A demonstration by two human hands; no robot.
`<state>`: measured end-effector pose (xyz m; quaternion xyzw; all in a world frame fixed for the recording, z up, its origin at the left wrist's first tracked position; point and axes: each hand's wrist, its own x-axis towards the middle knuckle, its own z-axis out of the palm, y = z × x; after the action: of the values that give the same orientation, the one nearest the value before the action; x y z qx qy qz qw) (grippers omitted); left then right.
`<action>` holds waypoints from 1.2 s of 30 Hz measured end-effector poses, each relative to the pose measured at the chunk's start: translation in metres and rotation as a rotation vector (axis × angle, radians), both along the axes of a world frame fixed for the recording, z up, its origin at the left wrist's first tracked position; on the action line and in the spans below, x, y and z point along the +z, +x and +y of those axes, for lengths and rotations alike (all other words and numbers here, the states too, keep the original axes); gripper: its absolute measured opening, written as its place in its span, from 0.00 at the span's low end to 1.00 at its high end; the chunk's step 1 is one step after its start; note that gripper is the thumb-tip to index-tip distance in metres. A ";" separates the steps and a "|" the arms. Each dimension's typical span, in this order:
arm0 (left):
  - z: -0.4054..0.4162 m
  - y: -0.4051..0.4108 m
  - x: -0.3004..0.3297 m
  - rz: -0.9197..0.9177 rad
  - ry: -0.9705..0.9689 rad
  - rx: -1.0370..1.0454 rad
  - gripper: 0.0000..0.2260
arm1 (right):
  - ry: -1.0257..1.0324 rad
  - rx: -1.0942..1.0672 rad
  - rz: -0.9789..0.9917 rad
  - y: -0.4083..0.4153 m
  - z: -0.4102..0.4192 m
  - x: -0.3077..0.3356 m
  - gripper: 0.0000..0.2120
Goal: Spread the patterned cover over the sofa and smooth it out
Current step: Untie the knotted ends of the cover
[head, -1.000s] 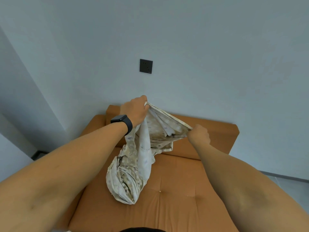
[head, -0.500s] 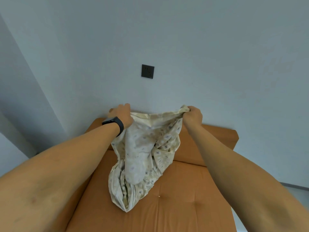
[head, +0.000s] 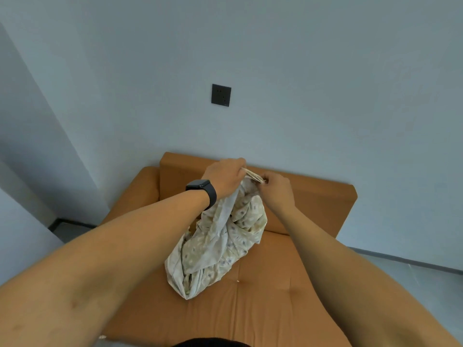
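The cream patterned cover (head: 220,244) hangs bunched and twisted over the orange sofa (head: 275,296), its lower end resting on the seat cushion. My left hand (head: 224,177), with a black watch on the wrist, grips the cover's top edge. My right hand (head: 276,189) pinches the same gathered edge right beside it. Both hands are held up in front of the sofa's backrest, almost touching each other.
A pale wall stands behind the sofa with a dark socket plate (head: 221,94) above the backrest. Grey floor (head: 413,276) shows to the right of the sofa and a strip of it to the left (head: 67,227). A wall corner juts in at the left.
My hands had the top edge stretched wide between them half a second ago; they have come together, and the cover has gathered back into a bunch.
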<state>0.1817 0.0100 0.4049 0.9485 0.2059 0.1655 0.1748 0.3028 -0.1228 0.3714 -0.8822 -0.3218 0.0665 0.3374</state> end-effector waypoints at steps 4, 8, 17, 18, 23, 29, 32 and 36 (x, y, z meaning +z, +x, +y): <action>-0.011 0.012 0.015 -0.086 -0.055 0.035 0.09 | -0.080 -0.112 -0.006 0.009 -0.013 -0.015 0.09; 0.000 0.011 0.023 -0.106 -0.030 0.090 0.08 | -0.146 -0.217 0.029 0.018 -0.024 -0.018 0.09; 0.035 0.000 0.045 -0.152 0.026 0.258 0.09 | -0.220 -0.317 0.132 0.037 -0.017 -0.003 0.11; 0.040 -0.002 0.049 -0.160 0.035 0.273 0.09 | -0.229 -0.328 0.138 0.036 -0.020 -0.003 0.11; 0.063 -0.022 0.035 -0.121 0.063 0.368 0.09 | -0.159 -0.277 0.086 0.038 -0.019 0.002 0.09; 0.073 -0.036 0.002 0.140 -0.126 0.383 0.03 | 0.040 -0.157 0.052 0.028 0.012 0.035 0.16; 0.049 -0.027 0.005 0.208 -0.292 0.233 0.26 | 0.141 -0.082 0.028 0.019 0.027 0.055 0.16; 0.023 -0.001 0.018 0.035 -0.300 0.070 0.23 | 0.186 0.083 0.072 0.001 0.051 0.076 0.13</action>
<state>0.1807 0.0328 0.4230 0.9066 0.2644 0.1224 0.3052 0.3033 -0.0714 0.4475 -0.8300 -0.3506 0.0820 0.4260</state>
